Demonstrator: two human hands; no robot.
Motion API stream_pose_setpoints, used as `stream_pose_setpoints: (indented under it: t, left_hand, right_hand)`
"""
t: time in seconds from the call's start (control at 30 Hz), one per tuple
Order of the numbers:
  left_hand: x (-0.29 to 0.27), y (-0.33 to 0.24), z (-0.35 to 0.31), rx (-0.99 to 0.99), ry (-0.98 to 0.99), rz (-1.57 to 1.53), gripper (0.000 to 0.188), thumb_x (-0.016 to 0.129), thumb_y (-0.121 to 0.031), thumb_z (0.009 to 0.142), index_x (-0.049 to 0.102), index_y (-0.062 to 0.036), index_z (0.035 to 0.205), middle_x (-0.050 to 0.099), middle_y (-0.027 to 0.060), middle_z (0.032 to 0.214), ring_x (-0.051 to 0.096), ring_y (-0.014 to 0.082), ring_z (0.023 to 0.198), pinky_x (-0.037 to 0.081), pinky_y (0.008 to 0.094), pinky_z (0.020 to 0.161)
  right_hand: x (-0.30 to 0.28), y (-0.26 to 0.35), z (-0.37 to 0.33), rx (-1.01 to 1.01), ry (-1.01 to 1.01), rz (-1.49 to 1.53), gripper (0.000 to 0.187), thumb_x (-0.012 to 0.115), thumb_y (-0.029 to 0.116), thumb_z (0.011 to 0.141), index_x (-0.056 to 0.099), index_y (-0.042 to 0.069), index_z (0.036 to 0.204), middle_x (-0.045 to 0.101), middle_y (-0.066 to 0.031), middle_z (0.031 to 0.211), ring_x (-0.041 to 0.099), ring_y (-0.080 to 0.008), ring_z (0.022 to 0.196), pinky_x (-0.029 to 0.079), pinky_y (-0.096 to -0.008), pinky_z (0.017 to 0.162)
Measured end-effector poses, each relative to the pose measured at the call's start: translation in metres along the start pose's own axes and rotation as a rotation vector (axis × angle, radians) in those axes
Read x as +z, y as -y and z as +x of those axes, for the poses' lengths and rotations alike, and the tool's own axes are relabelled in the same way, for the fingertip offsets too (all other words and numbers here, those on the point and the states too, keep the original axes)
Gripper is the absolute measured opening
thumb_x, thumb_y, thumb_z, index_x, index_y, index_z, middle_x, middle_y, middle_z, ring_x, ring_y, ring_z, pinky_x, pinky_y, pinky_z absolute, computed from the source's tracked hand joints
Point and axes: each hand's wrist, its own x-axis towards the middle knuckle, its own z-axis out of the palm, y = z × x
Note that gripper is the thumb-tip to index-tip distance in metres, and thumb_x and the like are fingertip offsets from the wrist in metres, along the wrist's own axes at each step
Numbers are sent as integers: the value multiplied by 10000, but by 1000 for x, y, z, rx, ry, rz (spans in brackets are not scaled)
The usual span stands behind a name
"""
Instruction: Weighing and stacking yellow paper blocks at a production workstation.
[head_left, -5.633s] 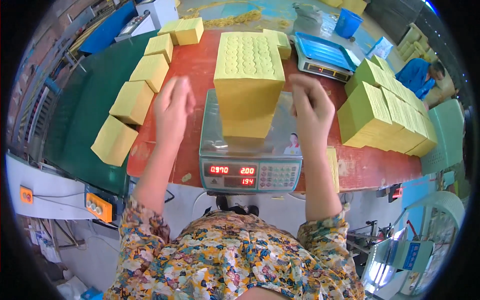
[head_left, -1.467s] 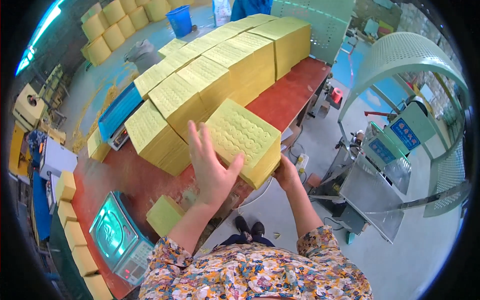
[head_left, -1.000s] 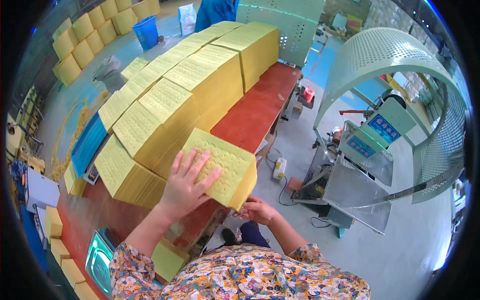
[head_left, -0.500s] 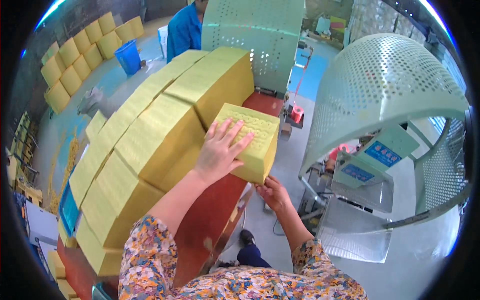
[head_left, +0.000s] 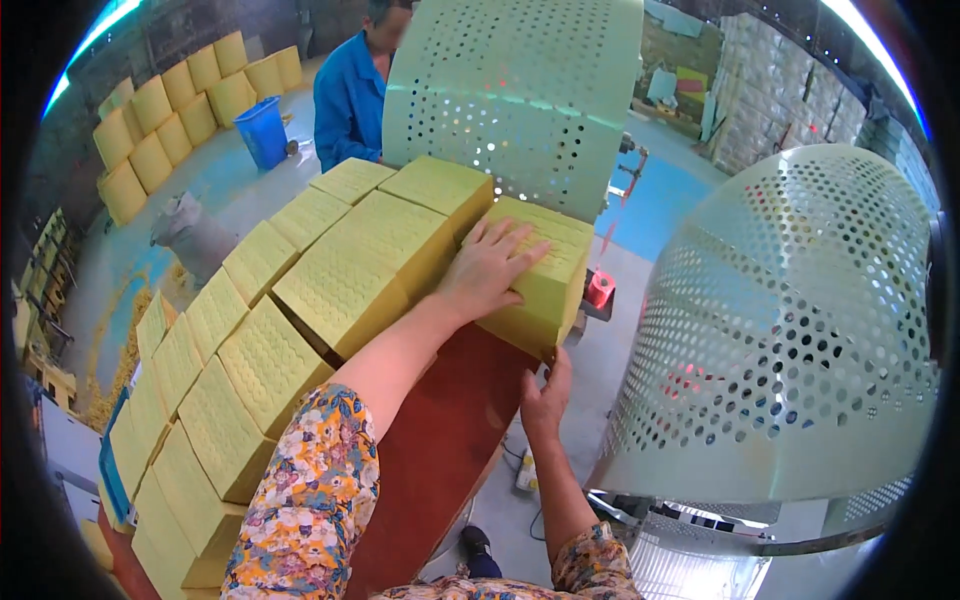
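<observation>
My left hand (head_left: 487, 268) lies across the top of a thick yellow stack of embossed paper (head_left: 545, 290), fingers spread and thumb at its near edge. Below, my right hand (head_left: 546, 400) grips the stack's lower near corner; some of its fingers are hidden. The stack stands at the right end of a red-brown tabletop (head_left: 445, 425), close beside rows of similar yellow paper stacks (head_left: 350, 260). A narrow dark gap shows between some of those stacks.
Perforated pale green guards stand at the back (head_left: 500, 90) and right (head_left: 790, 330). A person in blue (head_left: 345, 105) stands behind the stacks. A blue bin (head_left: 262, 135) and upright yellow bundles (head_left: 155, 125) are at far left. A red roll (head_left: 600, 288) sits beyond my stack.
Both hands have moved the paper stack away from me, up against the rows. The view has shifted, and the right guard now covers more of the machine's inside.
</observation>
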Motion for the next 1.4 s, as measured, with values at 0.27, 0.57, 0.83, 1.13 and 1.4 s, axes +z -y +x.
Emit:
stream_pose_setpoints:
  t: [0.27,0.57,0.83,1.13,1.4]
  left_hand:
    - [-10,1,16,-96,55,9,888,836,-260,671,419,-186,1452,424,186,1458,359,404,1376,280,568,1114]
    - [-91,-118,-104,-116,-312,-259,544,589,-161,762,550,-6,1282,471,253,1386,432,413,1319,324,559,1108]
    - [-224,-224,-340,-346,-76,-216,516,721,-233,765,578,0,1202,550,199,1303,490,345,1266,358,485,1098]
    - [-374,-498,-622,-1220,-238,-48,350,646,-281,910,624,-25,1149,658,158,1107,643,330,1010,524,419,845]
    - [-453,-668,-701,-1822,-346,137,328,657,-262,900,633,-54,1153,671,153,1060,652,338,968,527,420,819]
  right_hand:
    - [13,-11,20,-55,0,2,673,638,3,807,379,-28,1427,434,-224,1422,429,-359,1331,353,-416,1110]
    - [9,-2,-82,148,176,607,329,656,238,826,613,0,1049,637,-44,979,597,-170,883,488,-316,808]
    - [48,72,-272,172,762,990,174,576,78,910,643,-2,1049,679,-80,957,646,-199,901,528,-326,789]
    - [-2,256,-495,-120,1438,795,140,555,-18,920,652,-19,1022,684,-75,875,660,-170,816,545,-291,753]
    - [-61,327,-706,71,2132,710,160,500,-33,974,632,-28,1064,670,-93,945,650,-156,878,540,-290,822]
